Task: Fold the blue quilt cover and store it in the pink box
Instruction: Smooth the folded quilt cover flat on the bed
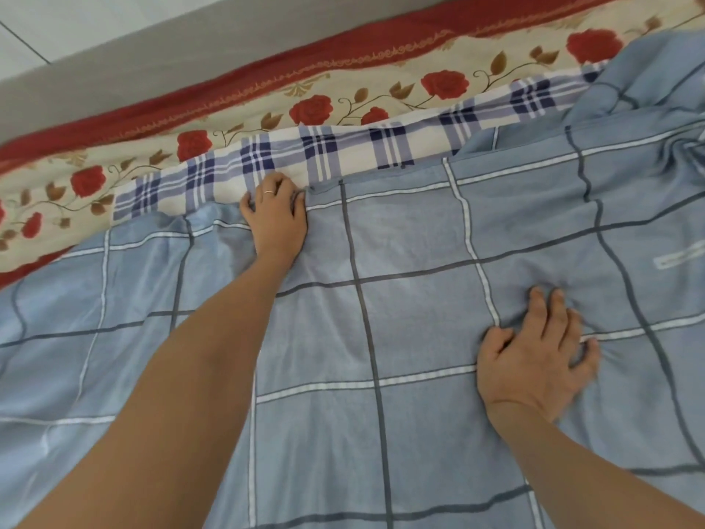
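Early stage, folding barely begun. The blue quilt cover [400, 337] lies spread out across the bed, filling most of the view, pale blue with a grey and white grid. It is wrinkled and heaped at the far right, and no neat fold shows yet. Along its far edge the navy-and-white plaid underside [343, 154] is turned up in a long strip, lying on the floral sheet [343, 89] with red roses and a red border. The left hand [276, 215] is stretched out to that far edge, fingers curled over the hem and gripping it where blue meets plaid; there is a ring [268, 192] on one finger. The right hand [534, 357] lies nearer, palm down with fingers spread apart, pressing the cloth, which puckers round the fingertips; it holds nothing. Judged step: pinning the middle while squaring or drawing in the far edge for a first fold. Left to do: all the folds, then packing. The pink box is not in view, so storing has not started. Writing: a small white label strip [679, 257] is sewn on the cover at right, its print too blurred to read. No brand visible.
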